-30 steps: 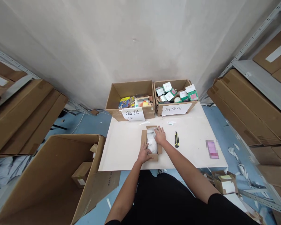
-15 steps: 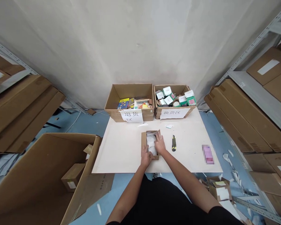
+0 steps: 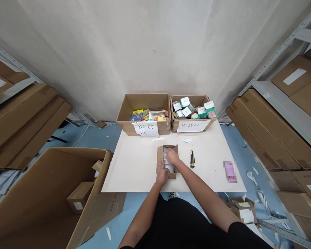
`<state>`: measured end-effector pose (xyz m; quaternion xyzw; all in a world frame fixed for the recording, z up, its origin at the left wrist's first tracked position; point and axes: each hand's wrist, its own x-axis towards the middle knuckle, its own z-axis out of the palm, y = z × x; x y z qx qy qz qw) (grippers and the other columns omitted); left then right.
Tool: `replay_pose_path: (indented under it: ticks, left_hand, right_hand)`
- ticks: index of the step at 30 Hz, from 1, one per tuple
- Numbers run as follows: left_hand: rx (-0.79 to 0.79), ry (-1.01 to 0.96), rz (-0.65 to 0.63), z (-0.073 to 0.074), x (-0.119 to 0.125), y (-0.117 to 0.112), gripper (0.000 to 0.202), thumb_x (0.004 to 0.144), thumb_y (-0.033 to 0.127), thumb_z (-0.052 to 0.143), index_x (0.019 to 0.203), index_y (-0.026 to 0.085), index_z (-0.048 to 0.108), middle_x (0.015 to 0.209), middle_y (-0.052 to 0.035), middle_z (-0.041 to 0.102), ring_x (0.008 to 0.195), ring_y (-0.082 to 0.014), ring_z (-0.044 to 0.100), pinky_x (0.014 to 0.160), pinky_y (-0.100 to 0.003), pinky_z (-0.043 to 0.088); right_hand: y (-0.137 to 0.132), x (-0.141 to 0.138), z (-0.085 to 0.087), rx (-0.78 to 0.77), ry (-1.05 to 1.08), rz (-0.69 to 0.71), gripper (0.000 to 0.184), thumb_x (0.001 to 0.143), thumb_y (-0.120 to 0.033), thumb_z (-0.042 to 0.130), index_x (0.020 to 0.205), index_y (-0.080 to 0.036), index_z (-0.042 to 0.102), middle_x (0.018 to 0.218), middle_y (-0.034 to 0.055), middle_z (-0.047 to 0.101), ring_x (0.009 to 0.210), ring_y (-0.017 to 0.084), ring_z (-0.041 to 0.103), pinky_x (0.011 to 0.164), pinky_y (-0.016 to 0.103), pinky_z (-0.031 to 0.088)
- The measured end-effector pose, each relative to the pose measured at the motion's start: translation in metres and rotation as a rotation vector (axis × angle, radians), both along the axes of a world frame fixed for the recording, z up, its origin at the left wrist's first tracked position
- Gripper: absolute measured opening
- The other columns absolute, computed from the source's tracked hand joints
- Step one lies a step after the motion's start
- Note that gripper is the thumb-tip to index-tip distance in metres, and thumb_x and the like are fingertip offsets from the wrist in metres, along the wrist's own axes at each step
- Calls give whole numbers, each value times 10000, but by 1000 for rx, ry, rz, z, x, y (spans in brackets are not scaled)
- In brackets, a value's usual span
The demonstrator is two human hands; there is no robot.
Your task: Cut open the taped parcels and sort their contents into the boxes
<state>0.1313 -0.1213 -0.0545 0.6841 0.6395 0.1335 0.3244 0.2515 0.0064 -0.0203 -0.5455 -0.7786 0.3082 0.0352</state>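
Note:
A small cardboard box point(image 3: 159, 154) stands with its flaps spread near the table's front middle. Inside it lies a white wrapping point(image 3: 170, 168), and what it covers is hidden. My left hand point(image 3: 162, 174) grips the box's left side, with its fingers along the flap and its thumb over the opening. Over the right wall reaches my right hand point(image 3: 172, 157), its fingers curled closed at the upper part of the white wrapping; the fingertips are partly hidden. To the right of the box, a yellow-and-black utility knife point(image 3: 192, 159) rests on the table.
Two labelled cartons stand at the table's back: a left carton point(image 3: 123, 128) with mixed packages and a right carton point(image 3: 174, 127) with green-and-white boxes. A pixelated pink item point(image 3: 230, 172) lies right. A big carton point(image 3: 54, 152) stands left of the table point(image 3: 129, 166). Loaded shelves flank both sides.
My right hand has gone from lying spread on the box's right edge to curled fingers inside the opening. My left hand stays at the left side, its fingers slightly shifted.

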Motion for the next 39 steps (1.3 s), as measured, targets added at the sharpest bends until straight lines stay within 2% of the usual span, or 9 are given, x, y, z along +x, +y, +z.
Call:
replay_pose_path:
  ticks: [6, 9, 11, 14, 18, 23, 29, 35, 39]
  left_hand:
    - [52, 46, 43, -10, -5, 3, 666, 624, 270, 894, 1221, 177, 614, 1704, -191, 304, 1601, -398, 194, 1278, -610, 212]
    - [45, 85, 68, -11, -7, 6, 963, 662, 344, 880, 1505, 181, 445, 1738, -185, 212, 1621, -381, 110, 1281, -550, 227]
    - [-7, 125, 25, -9, -10, 10, 999, 691, 433, 880, 1554, 222, 423, 1764, -147, 137, 1625, -398, 19, 1271, -551, 237]
    - [-65, 206, -69, -3, -14, 14, 830, 730, 533, 867, 1462, 280, 569, 1780, -96, 48, 1623, -413, -23, 1263, -572, 224]
    - [-92, 294, -139, 6, -15, 16, 550, 777, 569, 833, 1243, 291, 739, 1785, -44, 33, 1622, -419, -2, 1257, -579, 221]
    - [-138, 344, -166, 15, -12, 16, 406, 800, 555, 816, 1101, 283, 803, 1786, 6, 18, 1618, -435, 14, 1246, -580, 244]
    - [-163, 344, -143, 14, -13, 15, 357, 803, 536, 822, 1043, 272, 809, 1786, 9, 6, 1619, -428, 15, 1226, -597, 280]
    - [-135, 337, -95, 9, -10, 11, 356, 824, 547, 800, 1033, 259, 817, 1784, -10, 41, 1617, -432, 44, 1212, -625, 295]
    - [-101, 349, -73, 8, -3, 10, 355, 841, 543, 775, 1064, 270, 825, 1778, -16, 106, 1619, -425, 43, 1214, -631, 284]
  right_hand:
    - [-8, -9, -20, -231, -80, 22, 615, 717, -163, 751, 1326, -217, 687, 1430, 165, 650, 1280, 344, 637, 1080, 434, 472]
    - [-23, -4, -25, -301, -57, 84, 471, 682, -145, 754, 1146, -221, 779, 1205, 143, 767, 1106, 335, 719, 948, 389, 537]
    - [-32, 3, -25, -342, -34, 125, 422, 666, -117, 735, 1071, -211, 808, 1069, 121, 802, 1014, 325, 740, 871, 358, 553]
    - [-42, 17, -20, -348, 10, 138, 405, 707, -118, 696, 1082, -214, 818, 1073, 92, 806, 1028, 309, 734, 874, 332, 551]
    - [-43, 25, -10, -106, 72, -72, 454, 833, -134, 626, 1266, -183, 753, 1290, 108, 744, 1225, 282, 662, 1084, 334, 469]
    - [-8, 4, -5, -4, -41, -98, 398, 958, -137, 517, 1308, -119, 707, 1396, 158, 673, 1326, 251, 595, 1143, 308, 405]
    - [29, -23, -13, -59, -133, -105, 480, 898, -92, 589, 1374, -88, 656, 1342, 207, 686, 1261, 307, 622, 1095, 354, 443]
    - [14, -21, -6, 58, -141, -161, 471, 986, -234, 545, 1429, -88, 610, 1409, 213, 601, 1299, 329, 525, 1126, 407, 408]
    - [-8, -16, -3, 215, -37, -260, 370, 972, -434, 614, 1144, -152, 781, 1234, 184, 615, 1222, 344, 507, 1077, 402, 448]
